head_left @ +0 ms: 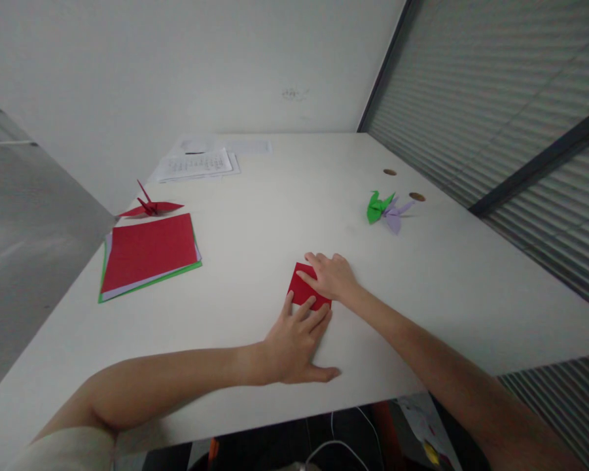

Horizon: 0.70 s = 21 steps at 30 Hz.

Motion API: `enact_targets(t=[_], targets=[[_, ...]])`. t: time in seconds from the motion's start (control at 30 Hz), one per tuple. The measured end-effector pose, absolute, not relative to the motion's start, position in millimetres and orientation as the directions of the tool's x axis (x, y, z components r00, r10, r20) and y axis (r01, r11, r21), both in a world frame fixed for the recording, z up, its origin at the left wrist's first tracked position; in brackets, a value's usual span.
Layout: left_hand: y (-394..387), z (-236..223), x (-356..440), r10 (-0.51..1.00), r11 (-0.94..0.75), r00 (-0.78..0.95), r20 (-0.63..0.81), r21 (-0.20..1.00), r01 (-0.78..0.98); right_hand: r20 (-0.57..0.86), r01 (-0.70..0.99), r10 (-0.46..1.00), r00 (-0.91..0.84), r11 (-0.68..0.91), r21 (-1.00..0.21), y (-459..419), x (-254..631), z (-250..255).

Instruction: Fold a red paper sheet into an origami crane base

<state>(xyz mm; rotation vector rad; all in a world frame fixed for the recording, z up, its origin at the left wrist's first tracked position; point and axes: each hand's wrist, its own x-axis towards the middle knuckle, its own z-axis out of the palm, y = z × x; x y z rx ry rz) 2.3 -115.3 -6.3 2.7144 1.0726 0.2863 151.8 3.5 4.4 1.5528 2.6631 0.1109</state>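
Observation:
A small folded square of red origami paper (pixel 300 294) lies on the white table (pixel 255 261) near its front. My left hand (pixel 297 343) is spread flat, its fingertips on the paper's near edge and its thumb stretched out to the right on the table. From the right, my right hand (pixel 331 276) lies over the upper right part of the paper. Its thumb rests across the red surface and its other fingers reach over the far edge. Both hands press on the paper rather than grip it. The paper's right side is partly hidden.
On the left lies a stack of red, lilac and green paper sheets (pixel 152 252), with a red paper crane (pixel 150 207) behind it. Written sheets (pixel 196 165) lie farther back. A green crane (pixel 379 207) and a lilac crane (pixel 395 214) stand right, near two round table holes.

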Motion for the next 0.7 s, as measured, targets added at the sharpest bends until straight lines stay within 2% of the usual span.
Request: enact_targets(t=[0.47,0.7], targets=[[-114.8,-4.7,3.5,0.684,-0.725,0.72,0.118,0.215,0.654,0.021,0.876,0.88,-0.475,0.47,0.11,10.6,151.0,3.4],[-115.2,-4.8,3.2,0.678,-0.732,0.726,0.119,0.199,0.652,0.131,0.876,0.87,-0.476,0.456,0.155,11.9,153.9,2.3]])
